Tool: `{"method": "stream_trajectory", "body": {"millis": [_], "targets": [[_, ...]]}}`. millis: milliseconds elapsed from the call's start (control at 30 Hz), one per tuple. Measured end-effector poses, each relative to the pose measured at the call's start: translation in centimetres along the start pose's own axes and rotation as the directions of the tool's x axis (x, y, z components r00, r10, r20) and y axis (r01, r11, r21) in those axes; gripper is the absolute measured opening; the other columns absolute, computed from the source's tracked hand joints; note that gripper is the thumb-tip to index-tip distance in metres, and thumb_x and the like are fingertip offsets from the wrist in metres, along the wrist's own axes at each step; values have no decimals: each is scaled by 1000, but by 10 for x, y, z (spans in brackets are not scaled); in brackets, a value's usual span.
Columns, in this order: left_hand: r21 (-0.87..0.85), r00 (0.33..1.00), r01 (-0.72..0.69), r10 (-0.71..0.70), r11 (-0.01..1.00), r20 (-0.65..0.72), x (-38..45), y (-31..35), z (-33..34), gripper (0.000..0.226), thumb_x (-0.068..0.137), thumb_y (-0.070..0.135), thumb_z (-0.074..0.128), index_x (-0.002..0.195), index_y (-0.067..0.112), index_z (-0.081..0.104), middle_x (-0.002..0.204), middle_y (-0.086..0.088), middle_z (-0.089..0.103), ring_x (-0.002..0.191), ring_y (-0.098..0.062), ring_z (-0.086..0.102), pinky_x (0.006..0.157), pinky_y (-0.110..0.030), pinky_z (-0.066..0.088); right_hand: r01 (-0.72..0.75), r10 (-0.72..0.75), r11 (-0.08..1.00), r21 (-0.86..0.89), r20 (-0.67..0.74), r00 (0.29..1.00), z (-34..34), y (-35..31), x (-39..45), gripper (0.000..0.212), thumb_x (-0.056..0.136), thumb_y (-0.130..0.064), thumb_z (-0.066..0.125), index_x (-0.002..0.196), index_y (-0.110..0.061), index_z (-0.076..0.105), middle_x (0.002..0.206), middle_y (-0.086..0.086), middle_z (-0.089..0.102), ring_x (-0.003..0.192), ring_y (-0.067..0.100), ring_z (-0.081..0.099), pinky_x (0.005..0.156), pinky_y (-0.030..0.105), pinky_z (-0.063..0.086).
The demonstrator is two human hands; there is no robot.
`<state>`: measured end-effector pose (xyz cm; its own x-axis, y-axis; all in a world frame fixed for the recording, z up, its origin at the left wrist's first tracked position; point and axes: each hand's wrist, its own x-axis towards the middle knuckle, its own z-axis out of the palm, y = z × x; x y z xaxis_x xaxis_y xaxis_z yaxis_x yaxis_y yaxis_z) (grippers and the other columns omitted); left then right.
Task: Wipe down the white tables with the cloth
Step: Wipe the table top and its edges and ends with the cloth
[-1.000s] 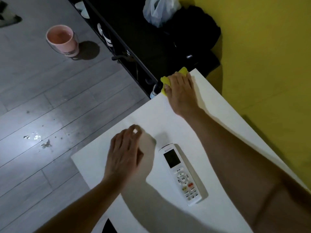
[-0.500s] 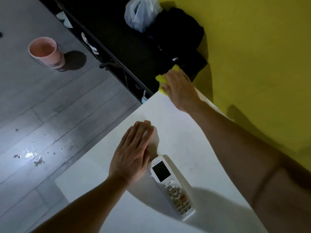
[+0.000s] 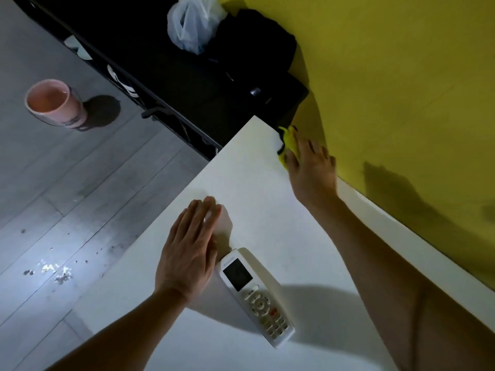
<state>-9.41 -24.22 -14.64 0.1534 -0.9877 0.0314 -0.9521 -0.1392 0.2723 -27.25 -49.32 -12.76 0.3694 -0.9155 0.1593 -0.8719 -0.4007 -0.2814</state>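
item: white table (image 3: 267, 210), wipe in progress. my right hand (image 3: 310, 167) presses the yellow cloth (image 3: 288, 141) at 1 o'clock, now shifted from far corner to wall edge. left hand (image 3: 190, 250) flat, fingers together, beside remote (image 3: 257, 295). centre unwiped.

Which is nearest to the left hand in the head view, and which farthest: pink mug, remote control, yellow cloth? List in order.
From the left hand:
1. Remote control, beside it on the table.
2. Yellow cloth, far table corner, under the right hand.
3. Pink mug, on the floor.
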Motion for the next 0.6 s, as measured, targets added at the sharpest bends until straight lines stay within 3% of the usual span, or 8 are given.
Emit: {"method": "stream_trajectory", "body": {"millis": [100,167,300,367,500,600], "targets": [[2,1000,7,-7,1000,2,0,1,0,66,102,28,34,166,14,25,174,-8,21,161,-29,20,127,-49,28,-29,28,999,-37,-26,999,-26,55,-28,39,94,-49,48,114,-18,62,96,9,62,86,34,60,78,41,42],[2,1000,11,-11,1000,1,1,3,-1,66,102,28,33,166,14,26,173,-9,23,160,-31,21,126,-51,31,1,-4,996,-86,-44,999,-29,74,-32,40,95,-50,49,108,-14,62,89,12,57,79,34,56,74,40,41],[11,1000,20,-20,1000,4,2,5,-2,68,101,21,42,166,14,24,174,-10,21,160,-32,20,127,-51,29,54,-48,997,-60,88,995,-8,49,-7,61,102,-59,24,109,-9,58,100,16,57,91,37,55,79,45,44],[10,999,33,-33,999,14,2,6,-3,74,97,17,51,166,13,24,174,-10,21,160,-33,21,126,-53,31,74,-72,997,-20,80,994,2,13,16,55,103,-55,30,111,-8,57,104,16,60,95,37,59,82,44,46],[7,1000,14,-14,1000,12,1,5,-3,68,99,25,42,164,13,29,172,-12,26,159,-35,25,124,-54,32,115,-117,993,21,196,974,17,-52,66,46,105,-50,35,129,-12,48,120,12,58,108,31,60,91,42,46],[20,999,47,-47,999,12,7,7,-7,67,91,19,61,155,9,45,161,-17,43,148,-39,41,116,-53,41,112,-123,992,59,224,967,20,-59,77,48,106,-48,34,138,-13,43,127,12,54,117,31,57,98,43,44]]}}
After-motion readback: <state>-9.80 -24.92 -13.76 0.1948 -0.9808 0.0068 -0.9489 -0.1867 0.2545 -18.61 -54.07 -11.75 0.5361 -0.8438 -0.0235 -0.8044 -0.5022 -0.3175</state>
